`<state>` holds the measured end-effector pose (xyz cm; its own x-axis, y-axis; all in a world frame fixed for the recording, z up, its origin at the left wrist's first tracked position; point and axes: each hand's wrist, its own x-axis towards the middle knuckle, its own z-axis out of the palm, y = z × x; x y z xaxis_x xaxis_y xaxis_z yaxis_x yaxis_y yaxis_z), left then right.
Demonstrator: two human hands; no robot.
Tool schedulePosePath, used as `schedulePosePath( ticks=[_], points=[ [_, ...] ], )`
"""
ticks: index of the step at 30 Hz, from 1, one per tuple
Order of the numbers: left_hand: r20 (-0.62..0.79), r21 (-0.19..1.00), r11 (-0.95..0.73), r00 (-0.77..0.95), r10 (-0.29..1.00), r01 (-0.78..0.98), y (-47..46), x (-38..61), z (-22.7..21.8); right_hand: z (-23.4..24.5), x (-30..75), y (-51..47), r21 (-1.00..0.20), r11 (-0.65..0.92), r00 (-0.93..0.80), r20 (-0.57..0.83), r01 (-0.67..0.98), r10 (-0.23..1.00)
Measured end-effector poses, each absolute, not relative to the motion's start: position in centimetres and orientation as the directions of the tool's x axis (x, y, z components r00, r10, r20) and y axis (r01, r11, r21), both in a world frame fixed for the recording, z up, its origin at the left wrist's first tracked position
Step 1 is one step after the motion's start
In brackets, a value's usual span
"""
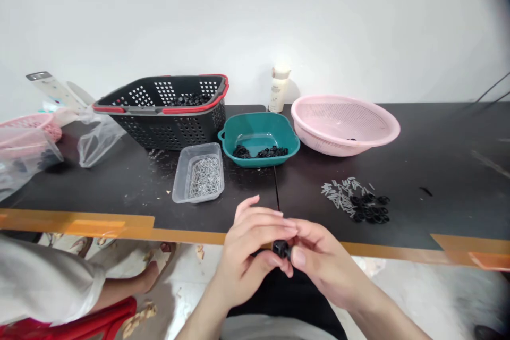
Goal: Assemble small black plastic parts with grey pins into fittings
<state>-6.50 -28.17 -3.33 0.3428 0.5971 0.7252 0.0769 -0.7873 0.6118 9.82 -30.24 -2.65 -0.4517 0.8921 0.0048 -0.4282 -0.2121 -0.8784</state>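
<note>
Pinching small black plastic part [281,248] between left hand [249,249] and right hand [324,263], both closed on it, long axis hidden

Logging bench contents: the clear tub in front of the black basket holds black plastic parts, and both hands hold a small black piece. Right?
No: the clear plastic tub holds silvery metal pieces, not black plastic parts, as the head view shows. It does sit in front of the black basket, and the left hand and right hand both hold a small black piece.
</note>
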Motion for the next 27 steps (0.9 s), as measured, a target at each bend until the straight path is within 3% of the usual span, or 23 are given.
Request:
schedulePosePath(
  ticks=[7,13,22,24,27],
  points=[
    [0.718,0.625,-0.771,0.298,0.629,0.122,-28.3,-6.2,-3.7,-2.1,10.1,-30.1,-0.876,-0.305,-0.453,-0.115,-0.373,0.884],
    [0.788,0.450,-0.828,0.287,0.545,0.335,-28.2,-6.1,-4.0,-1.6,10.5,-29.8,-0.901,-0.287,-0.344,-0.169,-0.327,0.924],
    [0.793,0.446,-0.800,0.238,0.561,0.401,-28.2,-6.1,-4.4,-1.4,10.8,-30.5,-0.982,-0.048,-0.177,-0.015,-0.181,0.984],
    [0.801,0.448,-0.797,0.213,0.559,0.405,-28.4,-5.9,-4.4,-1.5,10.8,-30.2,-0.975,-0.075,-0.176,-0.038,-0.209,0.984],
    [0.806,0.464,-0.794,0.184,0.562,0.394,-28.6,-5.5,-4.6,-1.7,10.7,-29.7,-0.942,-0.204,-0.310,-0.116,-0.268,0.944]
  ],
)
